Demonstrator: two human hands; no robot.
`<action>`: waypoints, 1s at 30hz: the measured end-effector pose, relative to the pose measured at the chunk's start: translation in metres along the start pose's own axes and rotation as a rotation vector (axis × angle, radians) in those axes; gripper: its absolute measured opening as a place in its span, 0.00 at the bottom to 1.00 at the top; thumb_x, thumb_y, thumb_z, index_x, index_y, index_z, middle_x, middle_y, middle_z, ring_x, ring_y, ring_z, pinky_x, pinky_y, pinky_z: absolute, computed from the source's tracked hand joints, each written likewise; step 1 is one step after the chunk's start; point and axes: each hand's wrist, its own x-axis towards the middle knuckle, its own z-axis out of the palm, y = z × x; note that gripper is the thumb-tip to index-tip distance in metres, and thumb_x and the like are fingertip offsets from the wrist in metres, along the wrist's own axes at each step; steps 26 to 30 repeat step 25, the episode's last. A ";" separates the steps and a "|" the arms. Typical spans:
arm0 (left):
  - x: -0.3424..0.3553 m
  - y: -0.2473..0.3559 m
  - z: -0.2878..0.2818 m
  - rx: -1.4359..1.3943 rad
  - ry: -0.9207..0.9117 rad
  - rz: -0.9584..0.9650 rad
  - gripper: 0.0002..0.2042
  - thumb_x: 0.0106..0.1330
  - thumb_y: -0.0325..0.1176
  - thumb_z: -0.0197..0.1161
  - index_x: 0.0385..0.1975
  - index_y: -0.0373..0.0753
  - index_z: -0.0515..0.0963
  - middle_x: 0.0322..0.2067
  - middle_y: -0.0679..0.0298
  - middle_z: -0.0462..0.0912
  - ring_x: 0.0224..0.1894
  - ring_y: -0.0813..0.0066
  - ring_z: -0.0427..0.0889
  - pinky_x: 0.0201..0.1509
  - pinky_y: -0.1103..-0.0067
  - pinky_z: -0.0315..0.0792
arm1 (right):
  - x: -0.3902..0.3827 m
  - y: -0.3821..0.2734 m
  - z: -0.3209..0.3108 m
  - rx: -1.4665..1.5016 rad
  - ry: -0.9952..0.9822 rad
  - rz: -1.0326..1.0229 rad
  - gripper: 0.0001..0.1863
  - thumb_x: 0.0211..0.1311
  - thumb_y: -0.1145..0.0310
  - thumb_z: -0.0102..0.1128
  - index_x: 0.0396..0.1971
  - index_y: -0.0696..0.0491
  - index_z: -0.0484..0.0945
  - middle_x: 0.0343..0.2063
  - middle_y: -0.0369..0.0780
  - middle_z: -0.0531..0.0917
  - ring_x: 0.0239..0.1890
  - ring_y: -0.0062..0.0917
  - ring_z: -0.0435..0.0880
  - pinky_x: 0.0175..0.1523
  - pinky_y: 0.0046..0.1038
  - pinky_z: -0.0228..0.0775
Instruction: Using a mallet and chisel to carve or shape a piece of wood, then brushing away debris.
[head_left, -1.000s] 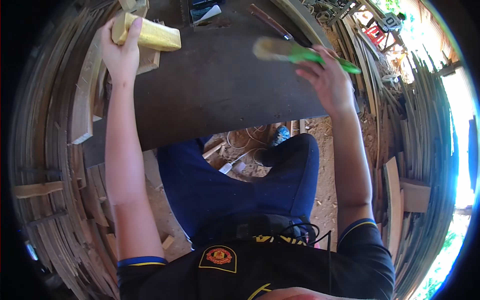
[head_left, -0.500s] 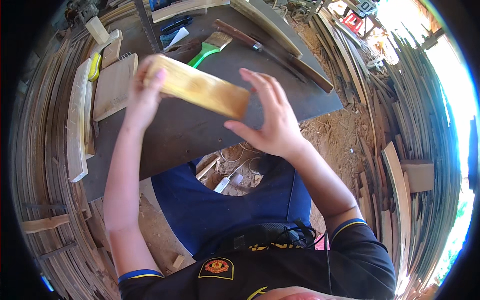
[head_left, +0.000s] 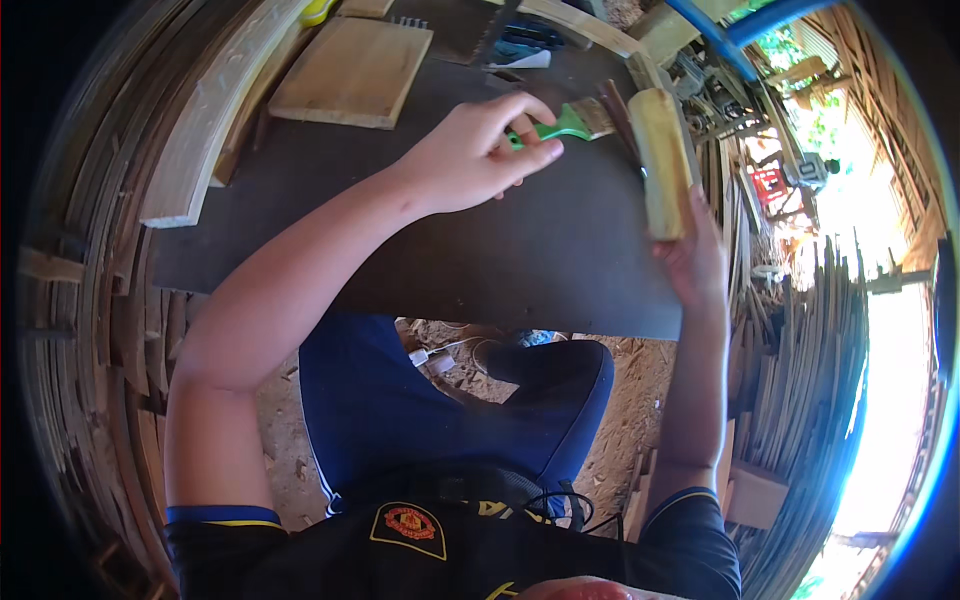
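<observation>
My right hand (head_left: 690, 250), at the right side of the dark tabletop (head_left: 480, 265), grips the lower end of a yellowish wooden block (head_left: 660, 160), which stands lengthwise away from me. My left hand (head_left: 490, 150) is over the middle of the table, thumb and forefinger apart and loosely curved. Between them shows the green handle of a paintbrush (head_left: 570, 124), its bristles pointing right. Whether the fingers touch that handle I cannot tell. Part of the handle is hidden behind the hand.
A flat board (head_left: 352, 75) lies at the far left, beside a long pale timber (head_left: 225, 120). Dark-handled tools (head_left: 525, 45) lie at the back. Beyond the table's right side, stacked wood strips (head_left: 810, 370) stand over the shavings-strewn floor.
My left hand has let go of the wooden block and moved right, to the paintbrush. The block is now in my right hand, farther right. The whole view has turned toward the right.
</observation>
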 end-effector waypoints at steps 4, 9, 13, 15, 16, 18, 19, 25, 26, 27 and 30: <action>0.002 -0.005 -0.001 0.313 -0.008 0.204 0.13 0.71 0.37 0.66 0.50 0.38 0.78 0.32 0.62 0.84 0.28 0.77 0.83 0.33 0.77 0.76 | 0.103 -0.013 -0.018 -0.075 0.084 -0.053 0.28 0.65 0.56 0.71 0.57 0.60 0.77 0.43 0.42 0.85 0.37 0.28 0.87 0.35 0.29 0.82; -0.004 -0.015 -0.006 0.437 -0.018 0.203 0.08 0.70 0.36 0.65 0.44 0.42 0.80 0.29 0.64 0.85 0.27 0.71 0.85 0.31 0.73 0.76 | 0.150 -0.012 -0.012 -0.764 0.254 -0.358 0.19 0.62 0.63 0.70 0.51 0.55 0.86 0.43 0.42 0.87 0.44 0.27 0.87 0.46 0.30 0.82; 0.010 -0.016 -0.014 0.387 0.062 0.324 0.07 0.70 0.35 0.59 0.37 0.41 0.83 0.30 0.56 0.86 0.36 0.54 0.87 0.40 0.64 0.77 | 0.110 0.023 0.012 -0.820 0.270 -0.686 0.12 0.65 0.69 0.67 0.47 0.52 0.88 0.43 0.42 0.90 0.48 0.25 0.87 0.53 0.28 0.78; 0.027 -0.028 -0.018 0.452 0.043 0.270 0.16 0.73 0.46 0.62 0.38 0.38 0.84 0.32 0.55 0.88 0.36 0.61 0.88 0.41 0.62 0.77 | 0.050 0.021 0.043 -0.890 0.216 -0.857 0.10 0.67 0.70 0.65 0.46 0.52 0.89 0.43 0.42 0.89 0.47 0.27 0.88 0.53 0.29 0.78; 0.025 0.008 -0.023 0.463 -0.026 0.152 0.20 0.75 0.50 0.61 0.38 0.35 0.85 0.27 0.57 0.85 0.32 0.67 0.85 0.39 0.67 0.76 | 0.021 0.012 0.035 -0.903 0.222 -0.885 0.09 0.68 0.71 0.65 0.45 0.53 0.89 0.42 0.41 0.89 0.45 0.27 0.88 0.51 0.28 0.79; 0.004 0.018 -0.035 0.437 -0.013 0.134 0.22 0.76 0.49 0.59 0.32 0.35 0.85 0.22 0.57 0.82 0.26 0.67 0.81 0.35 0.67 0.73 | -0.015 0.022 0.050 -0.796 0.096 -1.028 0.07 0.66 0.77 0.65 0.41 0.56 0.88 0.38 0.40 0.89 0.35 0.22 0.86 0.39 0.22 0.77; -0.009 0.013 -0.039 0.430 0.031 0.114 0.24 0.77 0.49 0.57 0.27 0.34 0.84 0.16 0.58 0.78 0.20 0.67 0.78 0.31 0.66 0.71 | -0.025 0.038 0.052 -0.773 0.087 -0.999 0.07 0.66 0.77 0.65 0.41 0.56 0.88 0.38 0.40 0.89 0.35 0.22 0.86 0.39 0.22 0.77; 0.026 0.007 -0.001 0.550 0.013 0.101 0.25 0.76 0.54 0.57 0.27 0.39 0.85 0.17 0.71 0.77 0.20 0.79 0.71 0.28 0.73 0.64 | -0.094 0.064 -0.038 -0.874 0.322 -0.807 0.10 0.64 0.84 0.63 0.41 0.57 0.88 0.29 0.38 0.86 0.26 0.17 0.80 0.31 0.17 0.69; 0.026 0.007 -0.001 0.550 0.013 0.101 0.25 0.76 0.54 0.57 0.27 0.39 0.85 0.17 0.71 0.77 0.20 0.79 0.71 0.28 0.73 0.64 | -0.094 0.064 -0.038 -0.874 0.322 -0.807 0.10 0.64 0.84 0.63 0.41 0.57 0.88 0.29 0.38 0.86 0.26 0.17 0.80 0.31 0.17 0.69; 0.026 0.007 -0.001 0.550 0.013 0.101 0.25 0.76 0.54 0.57 0.27 0.39 0.85 0.17 0.71 0.77 0.20 0.79 0.71 0.28 0.73 0.64 | -0.094 0.064 -0.038 -0.874 0.322 -0.807 0.10 0.64 0.84 0.63 0.41 0.57 0.88 0.29 0.38 0.86 0.26 0.17 0.80 0.31 0.17 0.69; 0.026 0.007 -0.001 0.550 0.013 0.101 0.25 0.76 0.54 0.57 0.27 0.39 0.85 0.17 0.71 0.77 0.20 0.79 0.71 0.28 0.73 0.64 | -0.094 0.064 -0.038 -0.874 0.322 -0.807 0.10 0.64 0.84 0.63 0.41 0.57 0.88 0.29 0.38 0.86 0.26 0.17 0.80 0.31 0.17 0.69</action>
